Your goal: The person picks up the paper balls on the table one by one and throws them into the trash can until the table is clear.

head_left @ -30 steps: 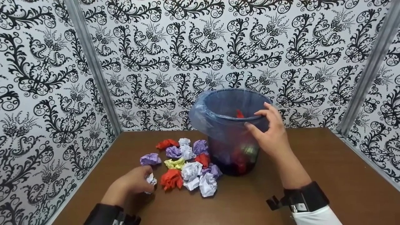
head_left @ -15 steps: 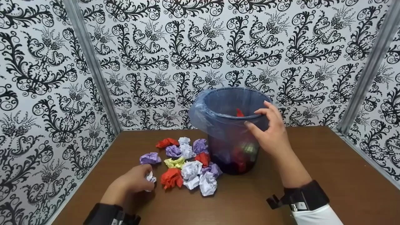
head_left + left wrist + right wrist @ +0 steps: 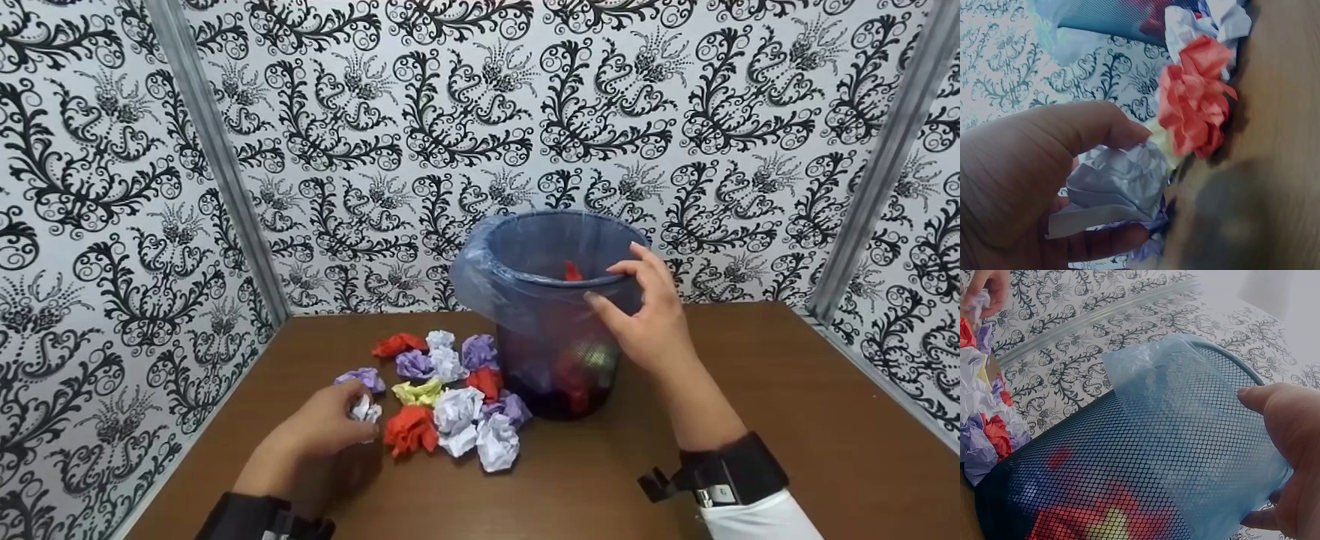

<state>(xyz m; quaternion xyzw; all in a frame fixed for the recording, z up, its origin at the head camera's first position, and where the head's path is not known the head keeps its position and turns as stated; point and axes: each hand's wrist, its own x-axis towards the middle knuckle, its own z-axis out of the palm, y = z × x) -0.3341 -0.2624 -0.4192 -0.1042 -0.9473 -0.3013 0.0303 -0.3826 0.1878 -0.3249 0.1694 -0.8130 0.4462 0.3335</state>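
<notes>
One white paper ball point(image 3: 367, 410) was pinched by the left hand point(image 3: 322, 420), thumb against fingers; a slack grip could drop it beside the red ball point(image 3: 411, 431). Farther off, the right hand point(image 3: 654, 322), half spread, held the mesh bin point(image 3: 551, 360) near its top, where careless pressing might tip it

two hands point(image 3: 654, 322), one bin point(image 3: 551, 341), thirteen-plus paper balls point(image 3: 459, 409)

Site: walled booth, lab-style test stall by its look; wider building cannot be told. Evidence: black-and-white patterned back wall point(image 3: 465, 135) beyond left grip point(image 3: 326, 420) and right grip point(image 3: 652, 319); matching side walls point(image 3: 82, 225) flanking both; grey corner strips point(image 3: 218, 150); brown bench point(image 3: 810, 390) below; black wrist straps point(image 3: 739, 472) behind each grip.
</notes>
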